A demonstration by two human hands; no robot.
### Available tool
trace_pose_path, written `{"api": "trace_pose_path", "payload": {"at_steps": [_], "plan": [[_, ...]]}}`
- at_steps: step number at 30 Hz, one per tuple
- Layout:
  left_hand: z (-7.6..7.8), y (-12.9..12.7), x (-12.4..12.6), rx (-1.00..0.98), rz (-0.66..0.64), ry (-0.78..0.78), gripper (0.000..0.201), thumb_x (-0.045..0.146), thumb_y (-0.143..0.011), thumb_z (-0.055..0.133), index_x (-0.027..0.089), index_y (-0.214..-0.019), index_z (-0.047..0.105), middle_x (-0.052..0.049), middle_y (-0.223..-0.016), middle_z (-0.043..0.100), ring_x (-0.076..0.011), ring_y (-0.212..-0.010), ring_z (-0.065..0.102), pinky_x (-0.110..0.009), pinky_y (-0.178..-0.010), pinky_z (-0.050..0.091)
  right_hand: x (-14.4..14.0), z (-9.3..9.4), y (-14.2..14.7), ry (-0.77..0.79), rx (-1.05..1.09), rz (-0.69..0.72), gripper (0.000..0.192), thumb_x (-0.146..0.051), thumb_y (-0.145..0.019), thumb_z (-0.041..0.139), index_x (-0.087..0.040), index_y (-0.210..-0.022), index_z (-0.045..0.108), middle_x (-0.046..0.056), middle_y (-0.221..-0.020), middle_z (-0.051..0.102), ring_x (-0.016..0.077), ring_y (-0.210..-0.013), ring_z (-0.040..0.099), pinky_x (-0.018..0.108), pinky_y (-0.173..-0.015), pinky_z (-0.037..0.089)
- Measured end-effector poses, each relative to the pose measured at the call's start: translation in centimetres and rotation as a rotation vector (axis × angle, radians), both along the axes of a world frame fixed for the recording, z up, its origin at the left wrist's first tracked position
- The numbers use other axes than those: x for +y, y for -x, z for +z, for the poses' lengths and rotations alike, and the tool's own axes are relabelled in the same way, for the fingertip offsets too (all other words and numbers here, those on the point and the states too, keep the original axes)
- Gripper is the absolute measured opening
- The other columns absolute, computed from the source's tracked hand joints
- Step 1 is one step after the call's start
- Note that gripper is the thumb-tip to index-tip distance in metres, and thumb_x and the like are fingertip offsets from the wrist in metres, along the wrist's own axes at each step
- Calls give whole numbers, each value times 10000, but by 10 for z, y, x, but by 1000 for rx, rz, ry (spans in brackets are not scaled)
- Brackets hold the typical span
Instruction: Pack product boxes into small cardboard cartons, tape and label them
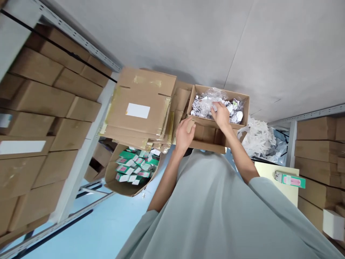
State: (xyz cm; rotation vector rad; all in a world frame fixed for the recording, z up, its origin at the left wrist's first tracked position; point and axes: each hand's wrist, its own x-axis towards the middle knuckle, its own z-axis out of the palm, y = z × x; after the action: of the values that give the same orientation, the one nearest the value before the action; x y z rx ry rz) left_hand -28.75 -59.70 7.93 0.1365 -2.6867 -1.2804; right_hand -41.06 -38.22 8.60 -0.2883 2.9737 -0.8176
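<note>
My right hand reaches into an open cardboard box and rests on the crinkled plastic-wrapped packets that fill it; its fingers curl on a packet. My left hand grips the box's near left flap and side. The box sits right in front of my body, above my grey shirt. Whether the right hand has lifted a packet cannot be told.
A stack of flattened cartons lies left of the box. Below it an open carton holds several green-and-white small boxes. Shelves of brown cartons stand left and right. White paper scraps and one green box lie to the right.
</note>
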Motion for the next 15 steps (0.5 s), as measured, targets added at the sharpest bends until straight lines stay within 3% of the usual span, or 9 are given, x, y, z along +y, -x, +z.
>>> {"api": "trace_pose_path", "payload": {"at_steps": [4, 8, 11, 15], "plan": [[11, 2, 10, 36, -31, -136, 693, 518, -1053, 745, 264, -1670, 559, -158, -1654, 637, -340, -1537, 627, -524, -1292, 540, 13, 25, -48, 249, 173, -33, 385, -388, -1155, 519, -209, -1396, 760, 178, -1428, 769, 334, -1377, 707, 525, -1241, 541], [28, 0, 27, 16, -235, -359, 999, 693, -1006, 776, 369, -1822, 298, -148, -1851, 401, -361, -1602, 567, -492, -1225, 600, 19, 45, -97, 582, 132, 25, 321, -492, -1119, 650, -281, -1309, 799, 116, -1392, 797, 303, -1350, 734, 503, -1230, 573], [39, -10, 29, -51, -365, -465, 964, 703, -1009, 769, 362, -1808, 352, -146, -1833, 439, -388, -1614, 555, -526, -1269, 565, 22, 39, -126, 810, -89, 26, 363, -576, -1055, 757, -292, -1274, 812, 91, -1322, 817, 284, -1264, 767, 471, -1171, 618], [41, -27, 23, -211, -513, -632, 899, 720, -970, 799, 356, -1737, 504, -117, -1763, 544, -390, -1599, 576, -519, -1290, 552, 28, 11, -150, 1031, -281, -79, 449, -665, -911, 882, -284, -1126, 781, 60, -1203, 794, 252, -1129, 784, 425, -1070, 661]]}}
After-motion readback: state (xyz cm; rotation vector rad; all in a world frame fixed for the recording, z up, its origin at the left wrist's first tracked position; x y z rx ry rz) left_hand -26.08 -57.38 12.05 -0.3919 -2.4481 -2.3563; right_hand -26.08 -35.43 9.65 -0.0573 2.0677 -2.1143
